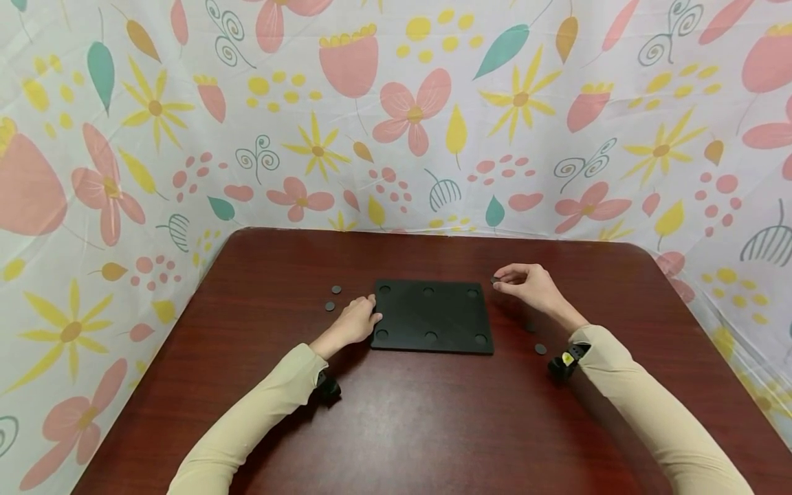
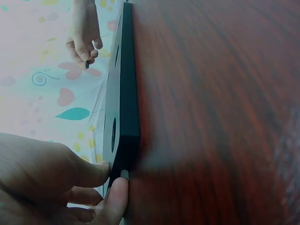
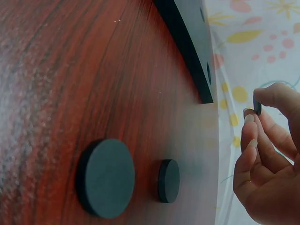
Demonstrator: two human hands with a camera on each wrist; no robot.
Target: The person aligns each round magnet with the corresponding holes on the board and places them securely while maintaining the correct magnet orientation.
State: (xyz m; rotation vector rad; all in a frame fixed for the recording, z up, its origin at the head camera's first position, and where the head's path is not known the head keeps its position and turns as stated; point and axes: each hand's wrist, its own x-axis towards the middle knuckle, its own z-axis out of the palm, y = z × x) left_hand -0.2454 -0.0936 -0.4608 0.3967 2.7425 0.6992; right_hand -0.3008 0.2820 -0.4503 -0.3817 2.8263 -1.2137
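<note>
A flat black board (image 1: 433, 317) with several round recesses lies on the table. My left hand (image 1: 357, 320) grips its left edge; in the left wrist view the thumb (image 2: 89, 173) lies against the upper face and a finger (image 2: 117, 197) at the side. Beyond the board's right edge, my right hand (image 1: 533, 285) pinches a small black disc (image 3: 257, 102) between thumb and fingertips, held above the table. The recesses that show look unfilled.
Two black discs, a farther one (image 1: 337, 289) and a nearer one (image 1: 330, 306), lie left of the board. To its right lie two more discs, one large in the right wrist view (image 3: 107, 178) and another (image 3: 169, 181). A flowered cloth (image 1: 408, 172) hangs behind the brown table (image 1: 408, 426).
</note>
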